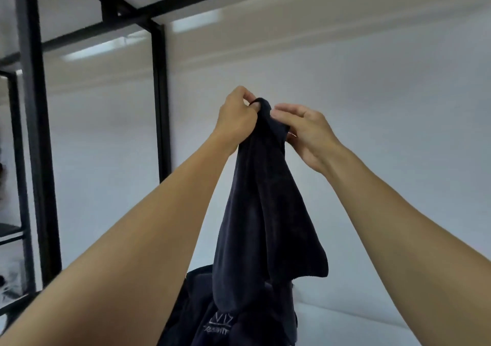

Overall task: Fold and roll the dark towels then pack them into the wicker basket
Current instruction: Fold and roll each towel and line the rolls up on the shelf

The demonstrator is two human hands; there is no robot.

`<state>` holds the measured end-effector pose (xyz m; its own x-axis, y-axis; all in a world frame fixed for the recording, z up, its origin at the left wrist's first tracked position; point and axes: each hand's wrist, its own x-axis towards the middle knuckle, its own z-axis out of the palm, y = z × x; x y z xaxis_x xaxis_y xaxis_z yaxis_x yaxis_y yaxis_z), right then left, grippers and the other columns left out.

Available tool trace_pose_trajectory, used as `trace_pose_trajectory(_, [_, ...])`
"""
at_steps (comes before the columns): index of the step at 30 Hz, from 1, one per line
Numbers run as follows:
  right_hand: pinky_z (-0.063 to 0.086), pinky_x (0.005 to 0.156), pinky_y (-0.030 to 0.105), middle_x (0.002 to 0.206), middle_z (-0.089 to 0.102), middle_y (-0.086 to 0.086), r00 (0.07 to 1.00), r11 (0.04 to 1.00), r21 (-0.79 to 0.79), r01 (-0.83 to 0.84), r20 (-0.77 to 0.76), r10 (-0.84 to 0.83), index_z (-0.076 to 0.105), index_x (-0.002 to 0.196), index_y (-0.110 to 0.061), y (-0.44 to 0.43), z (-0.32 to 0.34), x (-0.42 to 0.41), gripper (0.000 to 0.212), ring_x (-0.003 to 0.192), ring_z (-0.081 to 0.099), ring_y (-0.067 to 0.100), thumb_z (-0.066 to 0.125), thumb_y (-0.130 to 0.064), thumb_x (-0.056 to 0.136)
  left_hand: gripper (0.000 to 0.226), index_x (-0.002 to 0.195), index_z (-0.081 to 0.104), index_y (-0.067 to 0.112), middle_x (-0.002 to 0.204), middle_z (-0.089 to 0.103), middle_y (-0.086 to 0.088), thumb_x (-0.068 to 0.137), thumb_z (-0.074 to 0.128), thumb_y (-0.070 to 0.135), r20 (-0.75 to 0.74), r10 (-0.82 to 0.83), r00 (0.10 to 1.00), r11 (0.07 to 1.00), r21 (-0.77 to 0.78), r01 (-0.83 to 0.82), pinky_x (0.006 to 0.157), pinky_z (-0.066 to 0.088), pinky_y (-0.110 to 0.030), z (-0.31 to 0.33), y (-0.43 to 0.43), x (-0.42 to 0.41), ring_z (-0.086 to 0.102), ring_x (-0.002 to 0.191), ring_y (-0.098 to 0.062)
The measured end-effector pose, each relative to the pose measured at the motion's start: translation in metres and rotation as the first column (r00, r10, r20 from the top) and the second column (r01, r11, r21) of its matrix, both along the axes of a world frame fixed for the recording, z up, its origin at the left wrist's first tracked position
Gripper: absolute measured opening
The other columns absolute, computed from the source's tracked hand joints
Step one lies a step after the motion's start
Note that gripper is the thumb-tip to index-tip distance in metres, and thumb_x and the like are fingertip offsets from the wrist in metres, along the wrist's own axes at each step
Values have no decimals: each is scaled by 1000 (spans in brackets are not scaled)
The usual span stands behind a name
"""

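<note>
Early yet. Past the black metal shelving frame (29, 133), left hand (233, 122) clenched on top corner of dark navy terry towel (265, 212), hanging mid-air, unfolded. Right hand (305, 130) pinches its edge. Heap of dark cloth (202, 300) below, unrolled; wicker basket unseen. Pale stitched lettering (220, 324) there, illegible.

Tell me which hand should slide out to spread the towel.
Right, probably. The left hand grips the towel at its top, carrying it; the right hand only pinches the edge beside it, free to slide.
</note>
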<state>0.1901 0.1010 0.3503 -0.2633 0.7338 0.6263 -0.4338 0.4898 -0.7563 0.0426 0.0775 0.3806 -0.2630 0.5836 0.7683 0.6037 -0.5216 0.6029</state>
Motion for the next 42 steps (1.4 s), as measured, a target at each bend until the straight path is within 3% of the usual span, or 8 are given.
trace_pose_trajectory(7, [54,82,26,101,68,8,930,960,2,279,248,-271,70,100,-9,14,-14,66,30,94,66,18,68,12,78,24,87,61,19,87,69,-7,78,78,32,-190,-253,949,957,-190,217,69,55,-35,-26,12,27,66,75,-20])
trace_pose_trajectory(12, [50,69,22,91,70,1,776,856,137,499,368,-512,71,92,-11,11,-11,111,28,86,65,10,70,12,76,8,73,64,20,75,62,2,76,68,15,-503,-153,851,956,-294,-2,55,42,-19,-41,19,52,59,71,-13])
trace_pose_trajectory(18, [42,61,10,79,67,-6,521,641,374,671,378,-765,74,83,-16,8,-2,139,23,75,61,1,70,5,76,9,79,64,7,77,62,-8,73,60,12,-509,-136,850,926,-371,-73,57,47,-31,-66,42,70,60,71,-24])
trace_pose_trajectory(22, [38,53,-1,79,67,-8,405,519,429,739,332,-852,74,83,-15,9,-1,161,19,72,58,-3,68,2,80,13,79,67,0,74,63,-11,76,59,11,-379,-185,907,899,-438,1,72,58,-39,-83,55,68,61,69,-24])
trace_pose_trajectory(27, [40,66,10,88,67,-6,302,432,423,796,342,-890,73,85,-18,21,-10,184,21,84,59,7,61,0,85,26,91,61,-8,77,54,-8,86,51,16,-80,-334,939,865,-423,271,70,51,-38,-88,60,78,51,73,-20])
trace_pose_trajectory(36, [49,91,32,115,67,0,271,643,382,664,678,-683,70,99,-24,38,-74,196,18,102,63,20,64,-13,86,27,86,68,6,81,65,-6,96,58,29,256,-425,868,767,-408,495,70,51,-31,-112,63,121,59,73,-18])
trace_pose_trajectory(39, [50,85,34,104,69,-2,112,530,551,645,617,-779,70,95,-19,18,-94,174,19,95,63,20,60,-35,92,31,104,68,-4,96,70,-12,96,58,25,376,-366,851,745,-429,510,83,55,-39,-125,68,134,64,84,-23])
trace_pose_trajectory(42, [55,73,35,77,72,1,233,674,409,615,722,-651,66,79,-12,-14,-114,147,48,77,68,20,60,-59,82,24,105,67,1,103,72,-12,95,59,22,456,-316,832,723,-453,522,86,57,-42,-135,72,142,69,95,-26])
